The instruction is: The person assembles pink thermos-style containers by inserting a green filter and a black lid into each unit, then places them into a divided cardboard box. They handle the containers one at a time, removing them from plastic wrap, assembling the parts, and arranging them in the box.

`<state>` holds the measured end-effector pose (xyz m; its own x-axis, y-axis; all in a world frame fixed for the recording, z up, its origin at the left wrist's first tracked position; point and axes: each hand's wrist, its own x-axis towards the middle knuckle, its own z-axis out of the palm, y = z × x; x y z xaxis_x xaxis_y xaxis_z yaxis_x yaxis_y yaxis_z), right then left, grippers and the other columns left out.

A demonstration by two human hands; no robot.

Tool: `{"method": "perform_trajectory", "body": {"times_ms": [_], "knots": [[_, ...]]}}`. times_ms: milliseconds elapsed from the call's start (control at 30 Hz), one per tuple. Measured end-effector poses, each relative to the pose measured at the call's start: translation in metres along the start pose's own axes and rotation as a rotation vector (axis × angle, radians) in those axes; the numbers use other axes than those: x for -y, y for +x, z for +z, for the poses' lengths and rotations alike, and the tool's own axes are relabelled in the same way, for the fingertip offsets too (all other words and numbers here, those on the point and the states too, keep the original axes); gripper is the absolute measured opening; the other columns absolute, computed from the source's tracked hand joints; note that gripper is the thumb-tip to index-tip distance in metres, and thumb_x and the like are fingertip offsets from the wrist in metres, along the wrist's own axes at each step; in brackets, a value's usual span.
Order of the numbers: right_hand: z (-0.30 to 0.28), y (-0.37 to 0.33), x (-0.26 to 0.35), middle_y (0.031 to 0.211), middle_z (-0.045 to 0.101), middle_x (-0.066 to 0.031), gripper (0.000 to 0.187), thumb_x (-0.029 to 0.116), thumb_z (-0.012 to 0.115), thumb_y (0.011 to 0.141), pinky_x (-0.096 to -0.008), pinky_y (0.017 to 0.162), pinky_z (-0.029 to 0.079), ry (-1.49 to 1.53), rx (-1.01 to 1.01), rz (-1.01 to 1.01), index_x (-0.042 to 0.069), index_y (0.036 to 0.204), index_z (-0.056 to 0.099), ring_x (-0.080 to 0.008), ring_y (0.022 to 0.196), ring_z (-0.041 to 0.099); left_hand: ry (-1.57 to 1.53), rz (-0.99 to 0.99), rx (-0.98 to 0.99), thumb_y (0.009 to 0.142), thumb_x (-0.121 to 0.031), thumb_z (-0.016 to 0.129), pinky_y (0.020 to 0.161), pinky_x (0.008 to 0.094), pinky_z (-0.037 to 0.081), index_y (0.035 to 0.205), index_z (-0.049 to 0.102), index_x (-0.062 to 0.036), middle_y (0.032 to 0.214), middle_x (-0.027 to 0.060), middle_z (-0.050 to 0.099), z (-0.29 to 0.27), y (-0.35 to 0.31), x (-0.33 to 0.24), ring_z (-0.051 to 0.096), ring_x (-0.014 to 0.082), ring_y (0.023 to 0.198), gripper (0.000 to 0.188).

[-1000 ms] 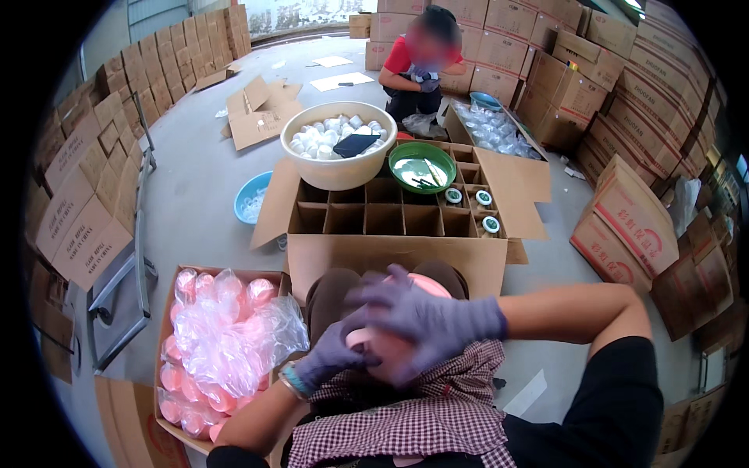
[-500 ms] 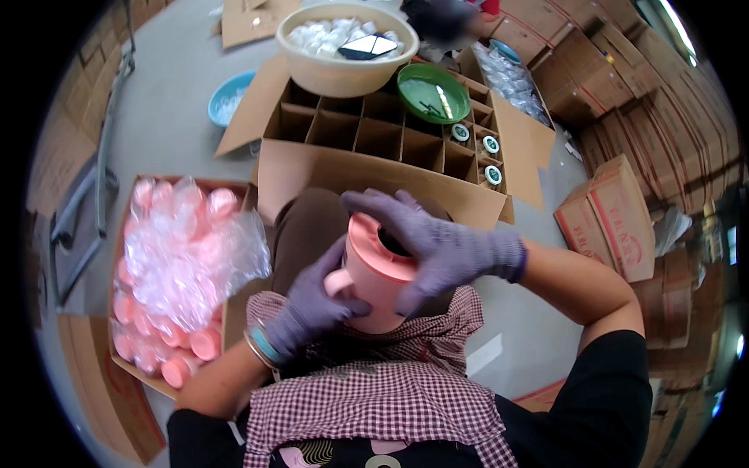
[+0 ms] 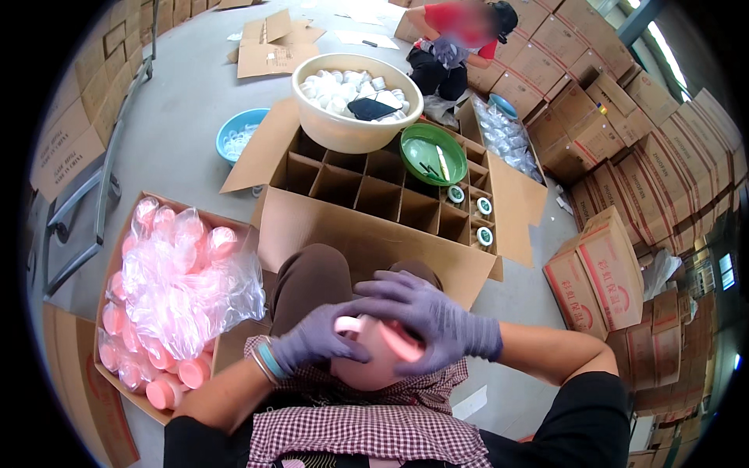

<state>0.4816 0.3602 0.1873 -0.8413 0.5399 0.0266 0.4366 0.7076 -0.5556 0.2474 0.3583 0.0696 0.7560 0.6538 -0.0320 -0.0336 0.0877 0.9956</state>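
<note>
I hold a pink jug (image 3: pixel 365 365) over my lap, its handle turned up and towards me-left. My left hand (image 3: pixel 316 342), in a grey-purple glove, grips the jug's left side by the handle. My right hand (image 3: pixel 438 326), gloved the same way, curls over its top and right side, covering much of the mouth. In the box to my left lie several pink bottles or cups (image 3: pixel 165 390) in clear plastic bags (image 3: pixel 179 281).
Ahead stands a divided carton (image 3: pixel 343 234). On it rest a cream basin (image 3: pixel 351 134) of small white pieces and a green basin (image 3: pixel 456 173) with a pen-like tool. Lidded jars (image 3: pixel 484 236) fill some cells. A person (image 3: pixel 456 47) sits beyond; stacked cartons (image 3: pixel 605 273) stand right.
The jug has tipped and turned, so its dark opening no longer shows. My right hand has come lower around its top. The view has tilted up, showing more of the person beyond.
</note>
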Motion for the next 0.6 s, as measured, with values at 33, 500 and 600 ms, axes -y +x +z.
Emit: {"method": "perform_trajectory", "body": {"times_ms": [33, 500, 600], "knots": [[0.004, -0.005, -0.015, 0.140, 0.052, -0.0210, 0.084, 0.044, 0.077, 0.071, -0.0478, 0.112, 0.038, 0.093, -0.088, -0.023, 0.007, 0.141, 0.050, -0.0393, 0.130, 0.049, 0.079, -0.074, -0.174, 0.067, -0.040, 0.089, 0.093, 0.0371, 0.052, 0.133, 0.061, -0.0096, 0.115, 0.0135, 0.070, 0.019, -0.002, -0.003, 0.068, 0.0245, 0.105, 0.078], [-0.004, -0.010, 0.019, 0.156, 0.034, -0.0213, 0.090, 0.062, 0.072, 0.072, -0.0748, 0.107, 0.020, -0.059, 0.063, -0.372, 0.023, 0.148, 0.045, -0.0486, 0.142, 0.031, 0.165, -0.008, 0.334, 0.071, -0.045, 0.086, 0.098, 0.0370, 0.051, 0.140, 0.053, -0.0080, 0.124, 0.0118, 0.068, -0.024, 0.007, -0.039, 0.066, 0.0224, 0.115, 0.085], [0.000, -0.011, 0.008, 0.157, 0.034, -0.0186, 0.092, 0.063, 0.071, 0.070, -0.0742, 0.106, 0.021, -0.055, 0.051, -0.339, 0.024, 0.149, 0.045, -0.0477, 0.142, 0.030, 0.101, 0.003, 0.246, 0.071, -0.041, 0.089, 0.098, 0.0347, 0.051, 0.135, 0.058, -0.0044, 0.121, 0.0099, 0.070, -0.024, 0.022, -0.017, 0.066, 0.0186, 0.110, 0.080]]}}
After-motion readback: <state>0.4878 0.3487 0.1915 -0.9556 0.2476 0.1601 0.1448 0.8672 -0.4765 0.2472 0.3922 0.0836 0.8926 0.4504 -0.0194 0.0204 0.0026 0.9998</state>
